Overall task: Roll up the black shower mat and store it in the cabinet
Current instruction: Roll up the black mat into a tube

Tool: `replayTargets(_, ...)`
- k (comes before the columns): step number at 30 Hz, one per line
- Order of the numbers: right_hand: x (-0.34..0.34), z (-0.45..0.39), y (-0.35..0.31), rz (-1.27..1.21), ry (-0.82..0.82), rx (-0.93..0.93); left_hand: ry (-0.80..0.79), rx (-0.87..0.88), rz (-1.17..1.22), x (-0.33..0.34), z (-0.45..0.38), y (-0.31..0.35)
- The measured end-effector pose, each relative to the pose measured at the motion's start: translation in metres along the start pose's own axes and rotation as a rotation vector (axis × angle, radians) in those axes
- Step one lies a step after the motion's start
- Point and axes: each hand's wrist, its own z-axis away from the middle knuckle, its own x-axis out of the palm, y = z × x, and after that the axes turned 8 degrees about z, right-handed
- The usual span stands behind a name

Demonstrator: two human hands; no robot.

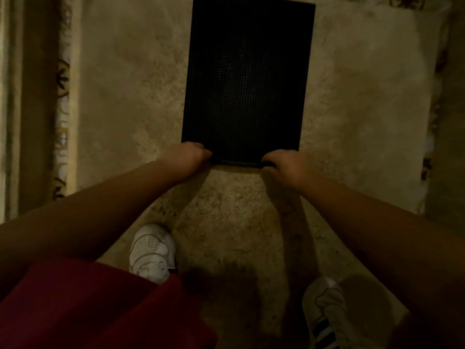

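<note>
Head view: left hand [191,154] and right hand [284,165] (arms outstretched) each grip pinching black mat's [246,79] near edge.

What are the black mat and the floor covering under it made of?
Black shower mat: probably rubber or soft plastic, matte, given its fine grid of small dots and raised rim. Carpet: seemingly a pale, short-pile textile with a fuzzy, mottled surface and a patterned border. Dim light leaves both uncertain.

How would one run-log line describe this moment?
left hand, right hand: gripping near edge | black rectangular rubber shower mat: flat, unrolled | cabinet: unseen
</note>
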Motion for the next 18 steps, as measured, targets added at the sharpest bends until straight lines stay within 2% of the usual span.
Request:
replayTargets(3,0.004,0.0,-0.003,-0.065,0.066,0.081,0.018,-0.076,0.088,-0.006,-0.006,0.0)
replayTargets(6,0.011,0.002,-0.005,-0.059,0.129,0.087,0.075,-0.141,0.137,-0.007,-0.009,-0.001)
replayTargets(8,0.01,0.0,-0.004,-0.117,0.131,0.12,0.145,-0.088,0.138,-0.006,-0.009,0.002)
replayTargets(10,0.01,-0.002,-0.004,-0.135,0.106,0.109,0.215,0.018,-0.008,-0.005,-0.007,0.004)
replayTargets(14,0.017,0.003,-0.003,-0.016,0.122,-0.009,0.203,0.103,-0.201,-0.006,-0.006,0.006)
replayTargets(18,0.019,0.005,-0.002,0.01,0.204,0.044,0.179,0.129,-0.245,-0.006,-0.006,0.004)
